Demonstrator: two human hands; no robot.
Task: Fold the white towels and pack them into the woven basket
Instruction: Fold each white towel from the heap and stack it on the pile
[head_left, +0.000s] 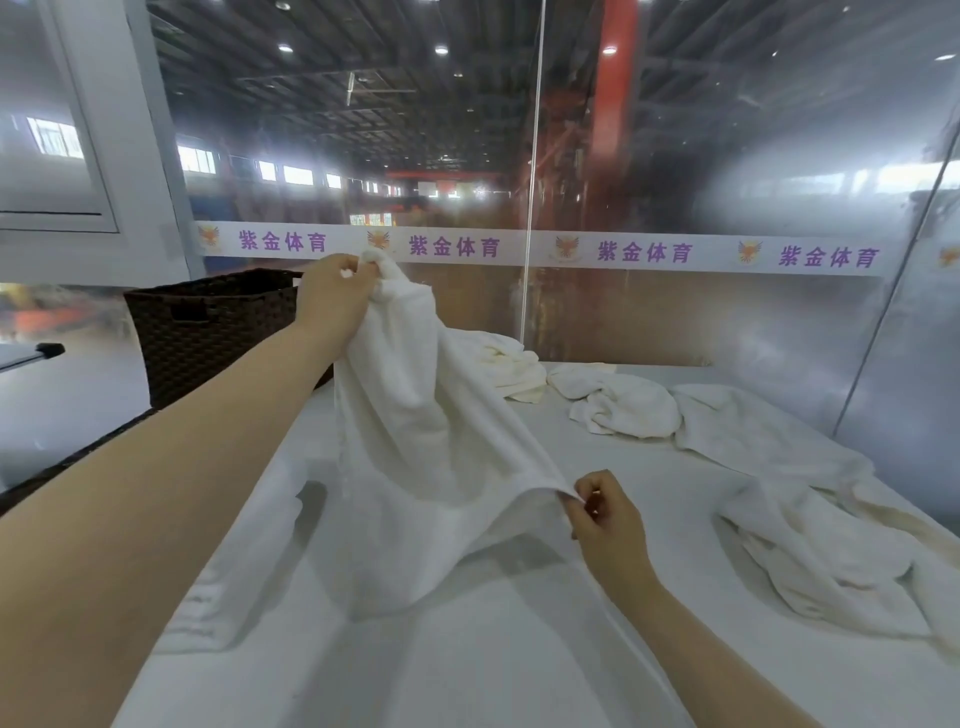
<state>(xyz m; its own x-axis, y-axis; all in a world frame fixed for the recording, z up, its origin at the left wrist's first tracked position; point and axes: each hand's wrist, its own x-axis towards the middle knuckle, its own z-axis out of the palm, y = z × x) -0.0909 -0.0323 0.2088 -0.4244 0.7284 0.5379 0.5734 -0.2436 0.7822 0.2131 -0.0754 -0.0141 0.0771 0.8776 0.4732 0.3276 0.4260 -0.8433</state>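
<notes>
A white towel hangs stretched between my two hands above the white table. My left hand is raised and pinches one corner high up, near the basket. Lower and nearer, my right hand pinches another edge of the same towel. The towel's lower part drapes onto the table. A dark brown woven basket stands at the table's far left; its inside is hidden from me.
Several crumpled white towels lie on the table: one pile behind the held towel, one at the far middle, a larger heap on the right. A glass wall with a printed strip stands behind the table.
</notes>
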